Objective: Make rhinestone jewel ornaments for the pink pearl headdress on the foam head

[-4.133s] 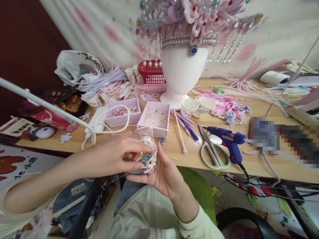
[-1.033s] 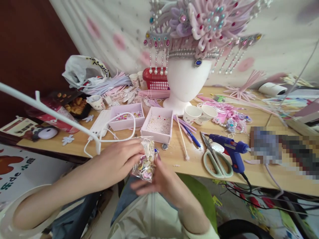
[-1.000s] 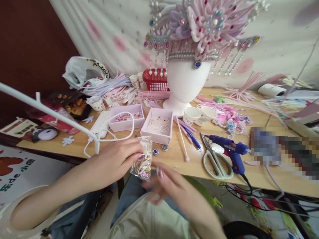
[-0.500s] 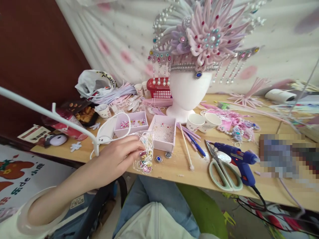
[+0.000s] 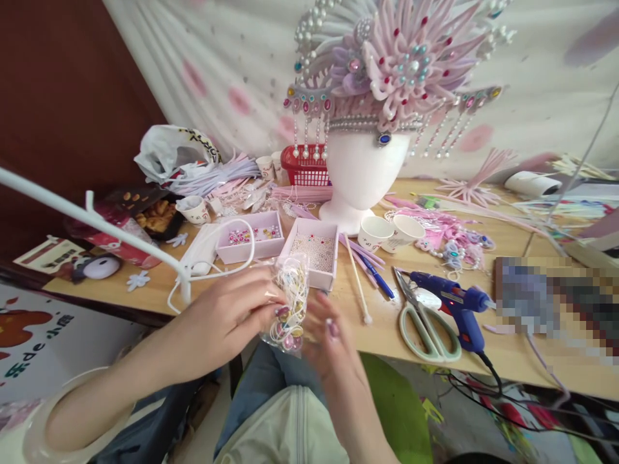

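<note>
My left hand [image 5: 227, 316] pinches a small clear plastic bag [image 5: 288, 303] filled with coloured gems and pale rings, holding it over the table's front edge. My right hand [image 5: 333, 341] is raised beside the bag, its fingers spread and blurred, close to the bag's right side; I cannot tell whether it touches. Behind them two pink boxes stand on the wooden table [image 5: 348, 322]: one with beads [image 5: 315, 251], one with gems [image 5: 249, 233]. A white mannequin head [image 5: 365, 171] carries a pink jewelled headdress [image 5: 391, 64].
Green-handled scissors [image 5: 425, 325] and a blue glue gun [image 5: 454, 306] lie at the right. Two paper cups [image 5: 389, 232], a blue pen [image 5: 374, 274], a red basket [image 5: 304, 166], pink strips and a white bar [image 5: 91, 219] crowd the table.
My right hand dropped out of sight half a second ago and has come back up beside the bag. My left hand has kept hold of the bag throughout.
</note>
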Action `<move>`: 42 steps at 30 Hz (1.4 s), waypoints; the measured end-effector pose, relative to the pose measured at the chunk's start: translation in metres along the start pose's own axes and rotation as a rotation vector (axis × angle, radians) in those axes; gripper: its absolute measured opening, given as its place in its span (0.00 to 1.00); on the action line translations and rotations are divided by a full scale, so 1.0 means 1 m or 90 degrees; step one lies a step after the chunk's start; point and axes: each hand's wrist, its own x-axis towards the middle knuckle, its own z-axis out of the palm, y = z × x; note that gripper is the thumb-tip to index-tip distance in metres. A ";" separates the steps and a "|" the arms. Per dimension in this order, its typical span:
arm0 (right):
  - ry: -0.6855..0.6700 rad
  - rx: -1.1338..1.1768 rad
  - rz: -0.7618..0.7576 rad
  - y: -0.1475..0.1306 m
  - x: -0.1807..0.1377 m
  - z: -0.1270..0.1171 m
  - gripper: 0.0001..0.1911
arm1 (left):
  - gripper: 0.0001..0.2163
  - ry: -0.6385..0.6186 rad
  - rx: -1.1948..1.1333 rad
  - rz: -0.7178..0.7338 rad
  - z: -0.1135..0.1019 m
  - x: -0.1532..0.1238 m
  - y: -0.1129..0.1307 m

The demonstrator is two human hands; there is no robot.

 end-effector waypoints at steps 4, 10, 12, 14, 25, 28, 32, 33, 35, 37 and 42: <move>-0.055 0.053 0.082 0.018 0.002 0.011 0.19 | 0.10 -0.075 -0.005 -0.027 0.008 -0.003 0.011; -0.138 0.142 0.107 0.017 0.010 0.002 0.16 | 0.18 -0.056 -0.019 -0.151 -0.002 -0.017 0.006; -0.154 0.146 0.112 0.018 0.012 0.000 0.16 | 0.17 -0.026 -0.016 -0.179 -0.004 -0.018 0.005; -0.163 0.149 0.117 0.019 0.012 0.001 0.17 | 0.15 0.003 -0.004 -0.183 -0.005 -0.018 0.005; -0.148 0.156 0.126 0.019 0.007 0.007 0.16 | 0.14 -0.056 0.084 -0.061 -0.018 -0.016 0.018; -0.147 0.152 0.129 0.020 0.006 0.006 0.16 | 0.14 -0.128 0.112 -0.035 -0.015 -0.014 0.014; -0.138 0.157 0.154 0.021 0.005 0.005 0.18 | 0.16 -0.155 0.091 -0.053 -0.013 -0.014 0.005; -0.139 0.160 0.161 0.020 0.005 0.004 0.18 | 0.16 -0.161 0.086 -0.059 -0.012 -0.015 0.003; -0.145 0.169 0.167 0.020 0.005 0.004 0.18 | 0.14 -0.157 0.082 -0.050 -0.010 -0.015 0.000; -0.146 0.177 0.174 0.019 0.005 0.004 0.17 | 0.13 -0.131 0.083 -0.022 -0.006 -0.016 -0.002; -0.141 0.194 0.200 0.019 0.007 0.004 0.16 | 0.15 -0.091 0.107 0.001 0.006 -0.019 -0.007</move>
